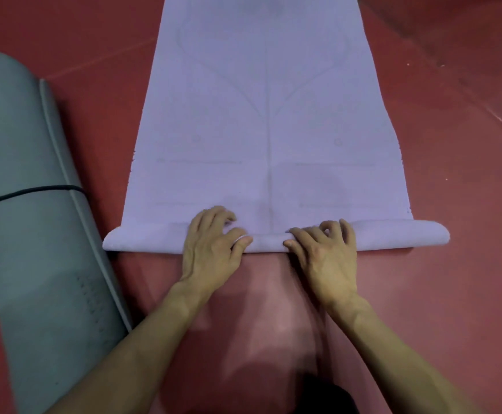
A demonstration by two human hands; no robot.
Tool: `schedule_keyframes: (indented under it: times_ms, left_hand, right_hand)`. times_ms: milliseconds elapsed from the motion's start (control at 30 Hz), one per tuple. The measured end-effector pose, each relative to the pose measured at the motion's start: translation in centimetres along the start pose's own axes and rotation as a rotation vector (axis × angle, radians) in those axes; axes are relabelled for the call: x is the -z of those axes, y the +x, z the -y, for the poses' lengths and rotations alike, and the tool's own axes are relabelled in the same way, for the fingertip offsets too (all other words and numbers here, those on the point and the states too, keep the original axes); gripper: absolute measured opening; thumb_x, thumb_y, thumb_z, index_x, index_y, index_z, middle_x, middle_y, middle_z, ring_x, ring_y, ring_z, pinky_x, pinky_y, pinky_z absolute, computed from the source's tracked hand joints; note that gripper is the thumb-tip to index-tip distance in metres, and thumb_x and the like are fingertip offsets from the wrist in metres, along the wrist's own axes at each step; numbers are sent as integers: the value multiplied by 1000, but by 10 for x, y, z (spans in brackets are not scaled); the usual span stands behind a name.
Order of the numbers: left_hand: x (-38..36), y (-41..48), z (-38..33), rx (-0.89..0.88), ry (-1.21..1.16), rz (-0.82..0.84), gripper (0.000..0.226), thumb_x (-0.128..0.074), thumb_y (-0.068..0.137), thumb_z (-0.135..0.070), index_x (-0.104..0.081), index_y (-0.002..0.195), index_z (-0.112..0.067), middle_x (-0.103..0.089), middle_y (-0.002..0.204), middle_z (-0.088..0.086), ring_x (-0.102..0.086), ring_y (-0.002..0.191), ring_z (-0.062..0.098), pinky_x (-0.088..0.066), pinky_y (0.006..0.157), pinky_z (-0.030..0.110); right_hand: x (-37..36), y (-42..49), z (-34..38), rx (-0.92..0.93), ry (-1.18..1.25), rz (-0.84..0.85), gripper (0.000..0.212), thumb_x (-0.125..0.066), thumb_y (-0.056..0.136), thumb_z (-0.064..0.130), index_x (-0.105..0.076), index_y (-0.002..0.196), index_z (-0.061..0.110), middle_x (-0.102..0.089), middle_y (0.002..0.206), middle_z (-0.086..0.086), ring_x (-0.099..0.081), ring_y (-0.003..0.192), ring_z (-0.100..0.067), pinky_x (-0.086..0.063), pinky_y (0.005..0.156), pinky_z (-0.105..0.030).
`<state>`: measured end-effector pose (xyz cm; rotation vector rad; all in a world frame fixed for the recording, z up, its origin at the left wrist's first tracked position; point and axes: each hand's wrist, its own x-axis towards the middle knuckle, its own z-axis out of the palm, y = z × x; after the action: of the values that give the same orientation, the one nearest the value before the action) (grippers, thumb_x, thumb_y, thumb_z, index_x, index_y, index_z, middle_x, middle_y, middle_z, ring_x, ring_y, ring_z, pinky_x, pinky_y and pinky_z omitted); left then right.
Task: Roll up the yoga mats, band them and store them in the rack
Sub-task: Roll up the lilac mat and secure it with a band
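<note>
Now | L hand [213, 243] + R hand [324, 252] side by side, palms down | both gripping rolled end of lilac mat [267, 115]

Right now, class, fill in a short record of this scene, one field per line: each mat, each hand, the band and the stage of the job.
lilac mat: mostly flat on the red floor, near end rolled into a thin roll
left hand: grips the roll, fingers curled over it
right hand: grips the roll beside the left
grey mat: fully rolled, lying left of the lilac mat
black band: round the grey mat
stage: lilac mat just begun; rack not in view
</note>
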<state>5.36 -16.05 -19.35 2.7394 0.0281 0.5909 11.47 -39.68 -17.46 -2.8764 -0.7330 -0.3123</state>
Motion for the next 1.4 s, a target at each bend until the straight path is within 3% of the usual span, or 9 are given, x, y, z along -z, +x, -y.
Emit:
schedule_keyframes:
  times_ms: [100,367,467,567,700,933,1067,1167,1400]
  left_hand:
    - [-1,5,-2,23,75,80,36,-50,98,-41,-77,86,-20,-62,90,-2,-56,86,26,-39,78,40]
    - [8,18,10,1,-28,138,36,-49,98,-55,-58,88,-22,-57,80,-8,-59,75,20,-43,51,34]
    - [3,26,19,-43,-78,86,40,-55,98,-55,-59,78,-20,-55,75,-7,-57,71,18,-45,48,38]
    - [-1,27,20,-15,-101,21,42,-65,92,-55,-60,70,-19,-58,77,-9,-57,75,15,-42,45,34]
    - [-5,28,20,16,-74,-4,41,-72,87,-56,-63,69,-20,-61,83,-11,-58,80,14,-43,58,31]
    - [-9,32,19,-53,92,-128,38,-76,93,-50,-72,65,-23,-67,86,-5,-62,78,22,-45,70,39]
    - [-4,5,10,107,181,-119,31,-56,105,-43,-83,102,-27,-75,112,2,-70,103,27,-43,105,56]
    - [1,-13,20,32,185,-15,45,-41,111,-43,-68,138,-20,-66,140,8,-62,130,28,-34,116,58]
    - [-2,16,24,111,267,174,56,-29,108,-47,-62,144,-21,-58,150,9,-53,141,29,-34,118,59]
  right_hand:
    - [-1,1,5,-62,3,14,33,-45,106,44,-73,112,29,-70,109,4,-54,96,-28,-41,97,-47]
    - [-9,13,-8,-7,-18,76,39,-38,106,48,-68,113,24,-68,96,3,-57,85,-27,-41,79,-44]
    - [-7,20,-10,22,43,13,31,-45,106,43,-71,103,27,-66,106,6,-59,91,-25,-41,89,-43]
    - [-8,16,-3,17,4,-34,30,-46,109,37,-73,111,24,-70,114,8,-61,119,-30,-26,116,-64]
    - [-11,-6,9,-31,-36,65,52,-42,108,46,-56,146,14,-53,154,-4,-42,147,-34,-9,123,-66]
    - [-7,12,0,-13,-3,197,56,-33,106,48,-52,151,19,-50,157,-2,-37,150,-28,-11,125,-62]
    - [-8,13,-2,-9,-2,206,57,-33,106,48,-52,151,20,-50,157,-1,-37,151,-27,-11,125,-63]
    - [-8,15,-4,1,-15,235,59,-31,106,49,-49,153,20,-48,159,-1,-36,152,-28,-14,124,-65]
    - [-3,20,-7,-3,-49,232,64,-26,105,56,-46,155,21,-44,161,-3,-37,151,-28,-22,121,-64]
